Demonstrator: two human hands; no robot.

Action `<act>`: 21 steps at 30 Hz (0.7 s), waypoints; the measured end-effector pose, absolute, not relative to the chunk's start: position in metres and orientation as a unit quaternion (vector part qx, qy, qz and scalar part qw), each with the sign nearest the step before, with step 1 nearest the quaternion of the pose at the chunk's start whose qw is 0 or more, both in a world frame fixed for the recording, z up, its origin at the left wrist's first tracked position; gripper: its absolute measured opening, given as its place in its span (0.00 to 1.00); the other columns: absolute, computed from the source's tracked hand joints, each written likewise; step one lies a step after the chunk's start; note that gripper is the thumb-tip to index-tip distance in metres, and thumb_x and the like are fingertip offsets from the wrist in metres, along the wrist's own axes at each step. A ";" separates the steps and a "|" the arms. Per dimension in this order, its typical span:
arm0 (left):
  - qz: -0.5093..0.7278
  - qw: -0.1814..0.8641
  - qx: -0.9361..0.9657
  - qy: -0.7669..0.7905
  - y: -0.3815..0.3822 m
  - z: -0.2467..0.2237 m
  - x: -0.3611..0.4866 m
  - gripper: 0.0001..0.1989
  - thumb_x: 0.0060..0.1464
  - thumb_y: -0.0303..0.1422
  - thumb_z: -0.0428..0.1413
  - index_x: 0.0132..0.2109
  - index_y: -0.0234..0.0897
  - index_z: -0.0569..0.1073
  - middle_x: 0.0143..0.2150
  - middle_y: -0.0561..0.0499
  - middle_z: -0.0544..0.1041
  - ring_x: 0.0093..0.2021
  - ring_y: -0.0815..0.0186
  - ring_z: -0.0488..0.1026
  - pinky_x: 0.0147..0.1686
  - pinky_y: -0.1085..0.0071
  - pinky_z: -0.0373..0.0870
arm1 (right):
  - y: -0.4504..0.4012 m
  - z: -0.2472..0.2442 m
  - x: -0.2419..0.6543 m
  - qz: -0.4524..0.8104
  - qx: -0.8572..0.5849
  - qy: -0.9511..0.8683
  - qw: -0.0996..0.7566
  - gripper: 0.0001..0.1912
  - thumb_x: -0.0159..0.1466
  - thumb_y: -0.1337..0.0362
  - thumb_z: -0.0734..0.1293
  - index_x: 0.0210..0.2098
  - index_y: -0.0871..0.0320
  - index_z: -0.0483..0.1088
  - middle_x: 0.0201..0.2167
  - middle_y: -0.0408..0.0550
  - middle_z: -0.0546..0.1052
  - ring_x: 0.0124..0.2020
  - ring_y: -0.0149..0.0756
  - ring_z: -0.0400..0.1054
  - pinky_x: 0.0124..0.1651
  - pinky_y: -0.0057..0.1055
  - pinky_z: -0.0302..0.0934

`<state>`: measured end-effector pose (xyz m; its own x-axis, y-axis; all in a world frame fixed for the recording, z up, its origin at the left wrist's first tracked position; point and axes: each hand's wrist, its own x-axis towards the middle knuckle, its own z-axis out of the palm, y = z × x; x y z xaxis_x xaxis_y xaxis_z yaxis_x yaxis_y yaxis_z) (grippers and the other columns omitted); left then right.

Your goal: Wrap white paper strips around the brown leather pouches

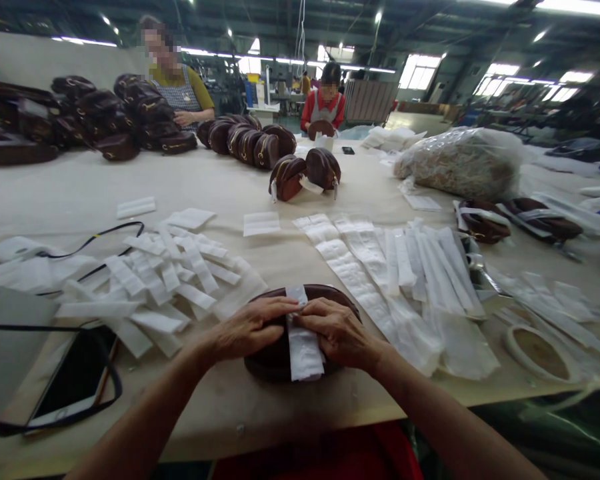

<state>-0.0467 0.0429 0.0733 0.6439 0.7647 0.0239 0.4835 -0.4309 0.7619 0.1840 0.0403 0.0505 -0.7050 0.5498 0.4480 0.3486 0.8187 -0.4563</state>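
Observation:
A dark brown rounded bag (pixel 267 363) lies in front of me near the table's edge. Across its middle runs a white padding strip (pixel 305 357), its lower end hanging toward me. My left hand (pixel 247 327) rests on the bag's left side, fingers stretched out flat with the tips touching the strip. From the right, my right hand (pixel 343 337) has its fingers bent and closed on the strip near its upper part. The hands nearly meet over the strip. Much of the bag is hidden beneath them.
Loose white strips (pixel 150 280) are heaped at left, beside a phone (pixel 73 373). Longer white strips (pixel 380 267) and a tape roll (pixel 540 353) lie at right. Brown bags (pixel 287 177) stand farther back, near a large plastic sack (pixel 460 163). Two people (pixel 325 100) work across the table.

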 end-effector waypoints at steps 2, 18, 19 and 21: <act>0.207 0.294 0.873 0.331 0.022 0.069 -0.046 0.29 0.50 0.29 0.51 0.61 0.45 0.63 0.64 0.49 0.63 0.64 0.58 0.59 0.62 0.58 0.56 | 0.040 0.051 0.184 0.177 -0.241 -0.907 0.296 0.19 0.58 0.77 0.58 0.43 0.58 0.72 0.42 0.50 0.76 0.47 0.37 0.68 0.51 0.35 0.65; 0.272 -0.054 0.909 0.312 -0.006 0.044 -0.027 0.22 0.60 0.26 0.47 0.60 0.43 0.66 0.59 0.42 0.69 0.62 0.55 0.61 0.53 0.60 0.70 | 0.021 0.047 0.201 0.167 -0.223 -0.890 0.360 0.18 0.61 0.73 0.59 0.50 0.61 0.69 0.50 0.58 0.73 0.53 0.39 0.68 0.54 0.35 0.65; 0.284 -0.048 0.906 0.309 -0.006 0.045 -0.027 0.20 0.60 0.26 0.47 0.58 0.42 0.67 0.58 0.42 0.70 0.63 0.55 0.61 0.53 0.61 0.70 | 0.018 0.047 0.202 0.163 -0.223 -0.890 0.364 0.19 0.61 0.72 0.59 0.50 0.62 0.68 0.50 0.59 0.73 0.54 0.39 0.67 0.54 0.36 0.65; 0.306 -0.031 0.903 0.300 -0.007 0.045 -0.026 0.18 0.60 0.25 0.47 0.55 0.39 0.69 0.57 0.43 0.71 0.63 0.56 0.61 0.54 0.62 0.69 | 0.014 0.047 0.204 0.160 -0.220 -0.888 0.371 0.19 0.62 0.70 0.59 0.52 0.61 0.67 0.50 0.58 0.73 0.54 0.40 0.66 0.54 0.38 0.64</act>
<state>-0.0258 -0.0066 0.0454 0.6335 0.5225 0.5707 0.5606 -0.8183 0.1270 0.2040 0.0136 0.0471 -0.6276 0.5099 0.5883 0.2717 0.8516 -0.4482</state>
